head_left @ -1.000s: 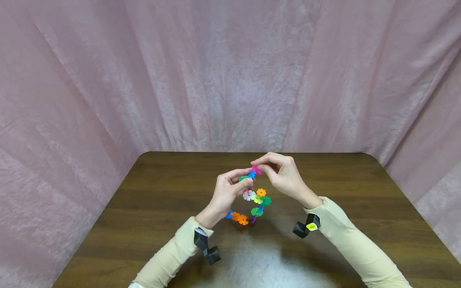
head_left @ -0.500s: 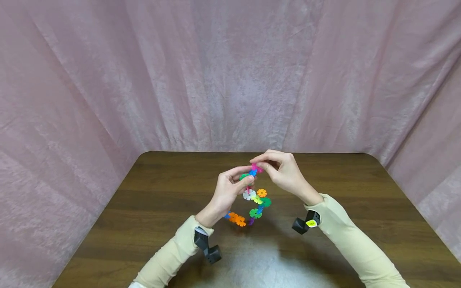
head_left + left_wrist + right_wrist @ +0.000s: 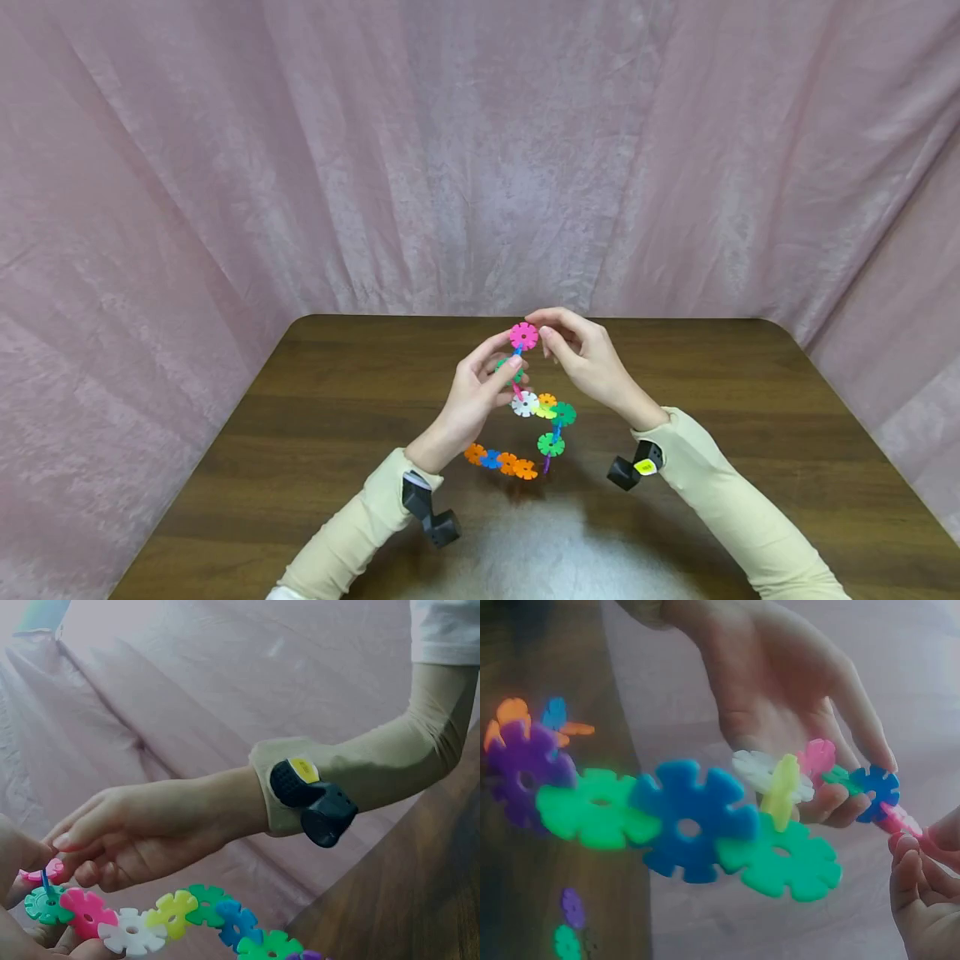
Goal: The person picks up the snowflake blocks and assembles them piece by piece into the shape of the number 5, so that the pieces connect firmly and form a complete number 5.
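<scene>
A long chain of coloured notched plastic discs hangs in front of me. My left hand (image 3: 474, 392) pinches its upper part, the thumb against the blue disc (image 3: 876, 793) near the green disc (image 3: 46, 905). At the top a pink disc (image 3: 523, 337) faces the head view. My right hand (image 3: 588, 358) is beside it, thumb and index finger spread apart with their tips right at its edge. Below hang a white disc (image 3: 525, 404), a yellow-green one (image 3: 172, 913) and more green and blue ones. A purple disc (image 3: 529, 778) and orange discs (image 3: 517, 467) form the lower end.
The brown wooden table (image 3: 675, 517) lies beneath, its shiny top reflecting the chain. Pink curtains (image 3: 480, 167) hang behind and on both sides. A black wrist camera (image 3: 431, 512) is strapped to the left sleeve, another camera (image 3: 636, 468) to the right.
The pink disc has turned from nearly edge-on to face-on, and the right fingers no longer cover it. The lower chain has swung right, showing more orange and blue discs.
</scene>
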A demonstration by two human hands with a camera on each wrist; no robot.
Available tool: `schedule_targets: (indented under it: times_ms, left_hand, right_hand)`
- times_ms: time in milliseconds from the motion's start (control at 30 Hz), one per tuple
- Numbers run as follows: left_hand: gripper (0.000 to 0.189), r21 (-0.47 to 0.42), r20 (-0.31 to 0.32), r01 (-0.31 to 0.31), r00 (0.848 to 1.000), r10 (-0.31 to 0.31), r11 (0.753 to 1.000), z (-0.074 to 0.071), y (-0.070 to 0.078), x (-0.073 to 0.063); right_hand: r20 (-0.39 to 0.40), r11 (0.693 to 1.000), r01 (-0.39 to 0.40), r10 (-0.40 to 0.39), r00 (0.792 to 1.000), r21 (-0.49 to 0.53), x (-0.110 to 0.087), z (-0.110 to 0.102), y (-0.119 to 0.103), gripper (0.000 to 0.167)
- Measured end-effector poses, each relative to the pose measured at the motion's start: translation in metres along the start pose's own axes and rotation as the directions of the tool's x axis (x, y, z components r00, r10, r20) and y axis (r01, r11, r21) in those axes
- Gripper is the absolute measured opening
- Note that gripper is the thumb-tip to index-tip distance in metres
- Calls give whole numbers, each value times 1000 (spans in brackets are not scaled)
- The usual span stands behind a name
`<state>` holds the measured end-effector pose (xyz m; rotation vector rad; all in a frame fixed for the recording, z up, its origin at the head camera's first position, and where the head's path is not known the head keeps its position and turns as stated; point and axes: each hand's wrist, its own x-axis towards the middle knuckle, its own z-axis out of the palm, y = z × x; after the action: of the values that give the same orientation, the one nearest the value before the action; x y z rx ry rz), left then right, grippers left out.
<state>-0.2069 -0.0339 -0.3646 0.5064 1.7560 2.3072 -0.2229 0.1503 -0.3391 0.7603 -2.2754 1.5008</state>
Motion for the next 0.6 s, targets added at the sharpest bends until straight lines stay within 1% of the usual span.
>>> schedule_targets:
  times_ms: [167, 333, 467, 600]
  left_hand:
    - [37, -45, -11, 12, 1000, -12, 999, -2, 0, 0]
    - [34, -62, -3, -11, 1000, 11, 998, -4, 0, 0]
    - [31, -77, -15, -23, 1000, 22, 997, -6, 0, 1]
    - [27, -114, -44, -33, 999, 28, 993, -7, -1, 2]
  right_hand:
    - [11, 1000, -13, 13, 1000, 26, -2, -1, 10, 20]
    - [42, 999, -38, 36, 998, 35, -5, -2, 23, 18]
    - [39, 997, -81, 80, 996, 14, -5, -4, 34, 19]
    - [52, 992, -122, 123, 991, -28, -7, -7, 30, 20]
